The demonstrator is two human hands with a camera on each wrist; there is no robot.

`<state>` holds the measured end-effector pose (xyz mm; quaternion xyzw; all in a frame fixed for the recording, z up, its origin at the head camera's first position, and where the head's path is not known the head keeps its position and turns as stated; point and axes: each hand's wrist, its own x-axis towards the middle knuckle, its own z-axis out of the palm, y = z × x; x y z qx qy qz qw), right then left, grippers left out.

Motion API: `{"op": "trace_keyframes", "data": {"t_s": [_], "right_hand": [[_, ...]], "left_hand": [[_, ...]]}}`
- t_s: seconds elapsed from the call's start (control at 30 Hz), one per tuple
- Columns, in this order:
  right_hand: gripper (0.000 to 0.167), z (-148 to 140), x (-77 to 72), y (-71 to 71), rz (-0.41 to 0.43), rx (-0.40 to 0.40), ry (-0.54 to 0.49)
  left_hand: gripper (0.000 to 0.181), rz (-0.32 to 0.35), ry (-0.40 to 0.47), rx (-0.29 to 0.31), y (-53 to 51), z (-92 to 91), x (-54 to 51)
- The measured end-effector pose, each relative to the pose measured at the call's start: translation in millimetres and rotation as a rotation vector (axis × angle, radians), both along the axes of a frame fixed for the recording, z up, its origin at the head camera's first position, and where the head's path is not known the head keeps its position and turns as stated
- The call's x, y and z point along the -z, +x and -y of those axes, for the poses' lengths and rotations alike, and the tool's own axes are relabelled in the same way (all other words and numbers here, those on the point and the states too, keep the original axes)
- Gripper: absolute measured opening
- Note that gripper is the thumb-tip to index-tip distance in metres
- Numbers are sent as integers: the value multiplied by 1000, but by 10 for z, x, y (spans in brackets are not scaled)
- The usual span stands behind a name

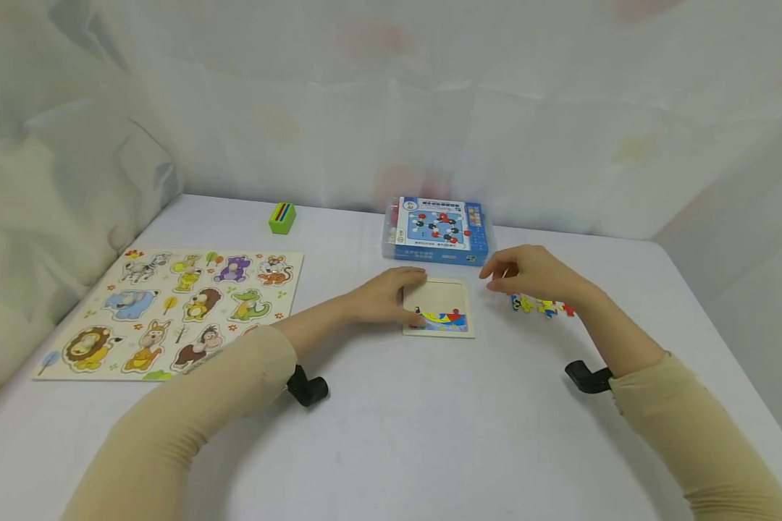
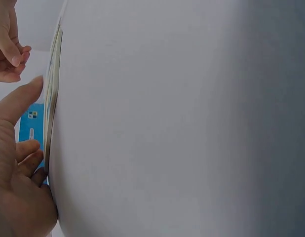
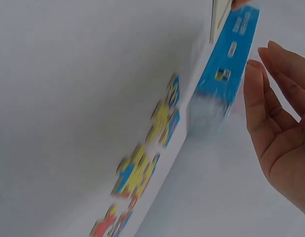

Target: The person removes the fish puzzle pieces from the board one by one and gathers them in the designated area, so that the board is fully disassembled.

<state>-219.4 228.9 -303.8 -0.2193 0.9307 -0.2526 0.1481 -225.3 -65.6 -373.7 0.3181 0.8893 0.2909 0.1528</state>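
Note:
A small square wooden puzzle board (image 1: 435,294) lies on the table in the head view, with colourful pieces fitted along its near side. My left hand (image 1: 389,295) holds this board at its left edge, the thumb over the near corner and the fingers at the far corner. In the left wrist view, the thumb and curled fingers of that hand (image 2: 19,163) meet the board's edge (image 2: 53,94). Raised to the right of the board, my right hand (image 1: 528,273) has loosely bent fingers and holds nothing. Loose puzzle pieces (image 3: 137,170) lie beneath it, partly hidden by the hand in the head view.
Behind the board sits a blue boxed molecule model set (image 1: 439,231). A green block with coloured stripes (image 1: 282,218) stands farther left. A large animal peg puzzle (image 1: 169,311) covers the left of the table, partly under the left sleeve. White cloth (image 1: 528,123) hangs behind.

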Motion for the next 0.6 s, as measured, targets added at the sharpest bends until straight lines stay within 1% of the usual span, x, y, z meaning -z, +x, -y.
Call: {"op": "trace_keyframes", "data": {"t_s": [0.1, 0.27, 0.6], "right_hand": [[20, 150, 14, 20, -5, -36, -18], [19, 360, 43, 52, 20, -74, -38], [23, 659, 107, 96, 72, -161, -53]], "left_hand": [[91, 0, 2, 12, -6, 53, 9], [91, 8, 10, 23, -13, 112, 16], [93, 8, 26, 53, -26, 161, 24]]}}
